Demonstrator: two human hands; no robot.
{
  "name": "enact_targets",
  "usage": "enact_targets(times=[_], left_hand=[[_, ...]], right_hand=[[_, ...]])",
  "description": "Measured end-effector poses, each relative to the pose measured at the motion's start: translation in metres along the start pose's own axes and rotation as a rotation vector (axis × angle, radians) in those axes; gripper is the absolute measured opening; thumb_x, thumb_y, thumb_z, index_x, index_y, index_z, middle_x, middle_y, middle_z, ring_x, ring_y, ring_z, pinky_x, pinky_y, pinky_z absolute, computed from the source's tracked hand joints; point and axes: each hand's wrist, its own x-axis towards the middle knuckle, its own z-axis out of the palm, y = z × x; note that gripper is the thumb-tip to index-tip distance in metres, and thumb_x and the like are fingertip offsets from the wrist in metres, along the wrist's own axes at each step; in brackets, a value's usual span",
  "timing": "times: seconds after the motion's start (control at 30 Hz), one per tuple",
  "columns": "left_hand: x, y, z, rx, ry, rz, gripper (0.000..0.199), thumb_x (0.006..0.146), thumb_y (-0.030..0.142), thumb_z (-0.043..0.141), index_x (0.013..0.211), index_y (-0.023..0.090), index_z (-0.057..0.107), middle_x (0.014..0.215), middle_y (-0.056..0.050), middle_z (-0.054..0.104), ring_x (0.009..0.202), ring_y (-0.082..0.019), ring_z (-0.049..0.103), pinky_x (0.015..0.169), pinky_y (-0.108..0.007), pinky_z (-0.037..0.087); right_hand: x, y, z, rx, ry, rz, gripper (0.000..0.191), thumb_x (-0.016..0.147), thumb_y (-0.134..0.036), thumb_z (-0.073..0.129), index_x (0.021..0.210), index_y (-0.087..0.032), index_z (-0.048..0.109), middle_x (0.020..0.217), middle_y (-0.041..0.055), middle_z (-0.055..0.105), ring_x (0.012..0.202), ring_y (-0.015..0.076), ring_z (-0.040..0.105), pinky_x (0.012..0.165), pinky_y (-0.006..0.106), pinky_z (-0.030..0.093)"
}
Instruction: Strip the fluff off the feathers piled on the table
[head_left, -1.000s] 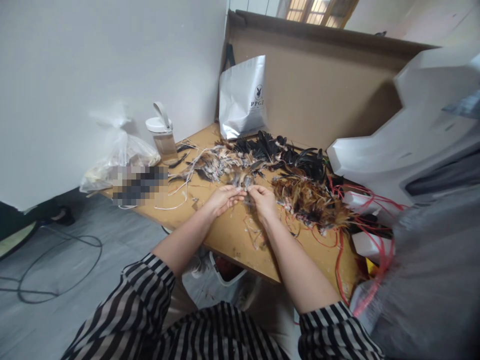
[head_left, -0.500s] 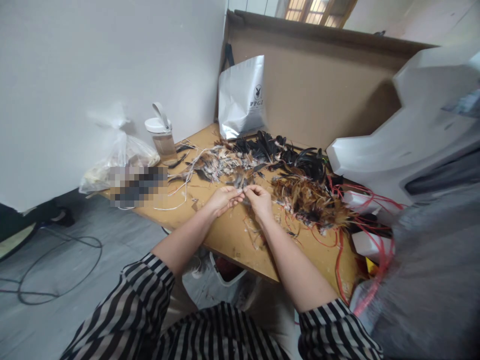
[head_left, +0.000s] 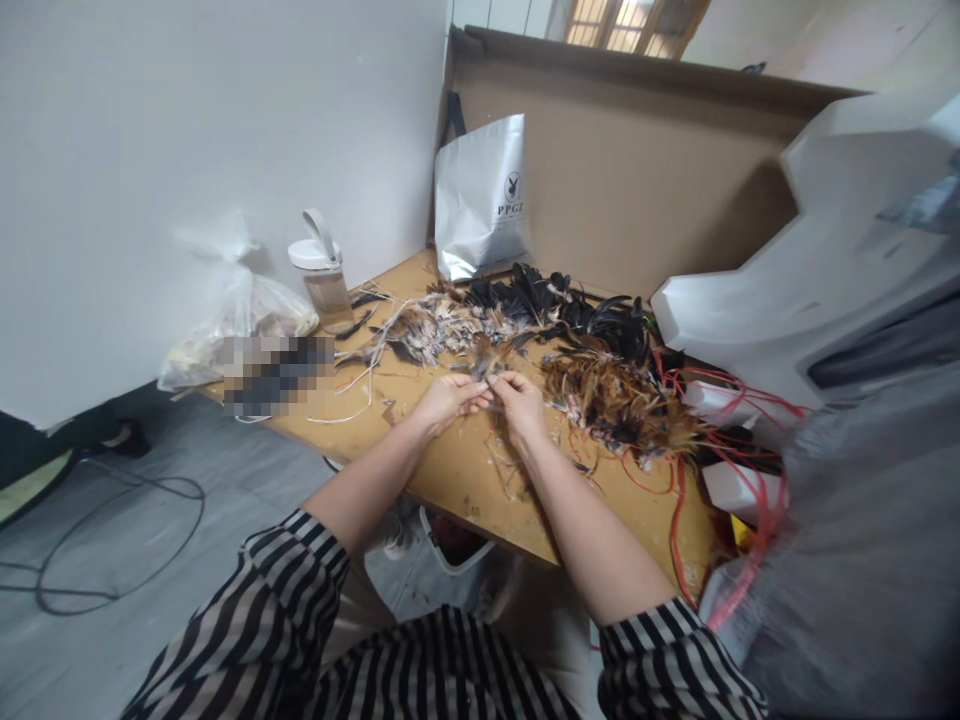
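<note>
My left hand (head_left: pixel 452 401) and my right hand (head_left: pixel 517 402) meet fingertip to fingertip over the middle of the wooden table (head_left: pixel 352 435). Both are closed in a pinch on a small bunch of brown and grey feathers (head_left: pixel 486 358), whose tips fan out beyond my fingers. The quill ends are hidden by the fingers. Just behind lies a pile of pale, fluffy feathers (head_left: pixel 439 325), with black feathers (head_left: pixel 525 292) farther back. A heap of golden-brown feathers (head_left: pixel 615 395) is to the right of my right hand.
A lidded bottle (head_left: pixel 324 285) and a tied plastic bag (head_left: pixel 247 305) stand at the left. At the back is a silver pouch (head_left: pixel 480 205) against a cardboard panel (head_left: pixel 637 180). Red strings (head_left: pixel 679 520) trail at the right. Below the front edge sits a bin (head_left: pixel 450 555).
Both hands stay nearly in place, still pinching. The feather bunch stands out more clearly above the fingertips now. The whole view has shifted very slightly.
</note>
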Motion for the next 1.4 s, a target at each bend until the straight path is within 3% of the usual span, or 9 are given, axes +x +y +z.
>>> enact_targets(times=[0.4,0.53,0.67,0.8,0.9,1.1,1.23,1.33,1.4], left_hand=[[0.0,0.003,-0.001,-0.033,0.024,0.007,0.02,0.059,0.024,0.073,0.066,0.009,0.062,0.062,-0.004,0.063,0.049,-0.005,0.053,0.046,-0.014,0.04],[0.004,0.003,-0.007,-0.088,0.08,0.067,0.019,0.063,0.026,0.07,0.069,0.009,0.063,0.062,-0.004,0.062,0.051,-0.004,0.053,0.046,-0.012,0.039],[0.007,0.002,-0.011,-0.121,0.121,0.088,0.019,0.063,0.026,0.07,0.068,0.009,0.062,0.063,-0.004,0.063,0.051,-0.003,0.053,0.046,-0.012,0.038],[0.007,0.002,-0.012,-0.132,0.123,0.087,0.019,0.063,0.026,0.07,0.068,0.01,0.062,0.064,-0.004,0.063,0.051,-0.003,0.053,0.047,-0.013,0.038],[0.007,0.001,-0.013,-0.147,0.123,0.092,0.019,0.063,0.025,0.07,0.068,0.01,0.062,0.064,-0.004,0.063,0.051,-0.003,0.053,0.047,-0.013,0.039],[0.008,0.0,-0.012,-0.128,0.1,0.07,0.017,0.064,0.024,0.069,0.068,0.009,0.062,0.063,-0.004,0.063,0.05,-0.003,0.052,0.046,-0.012,0.038],[0.007,0.001,-0.012,-0.135,0.092,0.068,0.017,0.064,0.023,0.069,0.068,0.009,0.062,0.063,-0.003,0.063,0.05,-0.002,0.053,0.046,-0.011,0.038],[0.006,0.001,-0.012,-0.151,0.105,0.062,0.016,0.065,0.022,0.069,0.069,0.009,0.062,0.064,-0.003,0.063,0.05,-0.002,0.053,0.047,-0.011,0.039],[0.006,0.001,-0.012,-0.165,0.106,0.053,0.015,0.065,0.021,0.068,0.07,0.009,0.062,0.064,-0.003,0.064,0.051,-0.003,0.054,0.047,-0.011,0.04]], right_hand=[[0.002,-0.005,-0.005,-0.032,-0.054,0.026,0.027,0.058,-0.041,0.063,0.069,-0.016,0.059,0.055,-0.003,0.055,0.048,0.0087,0.045,0.05,0.022,0.037],[0.014,-0.01,-0.028,-0.301,-0.072,-0.156,0.027,0.063,-0.038,0.058,0.072,-0.013,0.064,0.064,0.0015,0.061,0.055,0.0104,0.05,0.057,0.023,0.039],[0.021,-0.013,-0.049,-0.661,-0.151,-0.208,0.024,0.065,-0.034,0.054,0.069,-0.013,0.065,0.064,0.0024,0.063,0.057,0.0117,0.052,0.057,0.022,0.038],[0.02,-0.014,-0.054,-0.997,-0.189,-0.218,0.021,0.068,-0.031,0.051,0.067,-0.016,0.066,0.063,0.0016,0.063,0.058,0.012,0.053,0.054,0.021,0.034],[0.017,-0.012,-0.052,-1.103,-0.158,-0.233,0.021,0.07,-0.031,0.05,0.068,-0.017,0.066,0.067,0.0021,0.065,0.061,0.0124,0.054,0.056,0.021,0.033],[0.016,-0.008,-0.036,-1.15,-0.036,-0.275,0.031,0.074,-0.044,0.047,0.078,-0.02,0.066,0.076,0.0031,0.065,0.07,0.0142,0.056,0.06,0.022,0.035],[0.018,-0.007,-0.027,-1.223,-0.018,-0.196,0.024,0.071,-0.037,0.051,0.074,-0.02,0.066,0.078,0.0055,0.066,0.074,0.0161,0.057,0.061,0.023,0.035],[0.021,-0.006,-0.03,-1.088,-0.018,-0.179,0.022,0.069,-0.033,0.05,0.069,-0.018,0.066,0.07,0.005,0.065,0.066,0.0148,0.055,0.059,0.023,0.036],[0.022,-0.006,-0.034,-0.86,-0.028,-0.135,0.022,0.066,-0.034,0.053,0.067,-0.016,0.065,0.063,0.003,0.063,0.057,0.0121,0.052,0.055,0.022,0.036]])
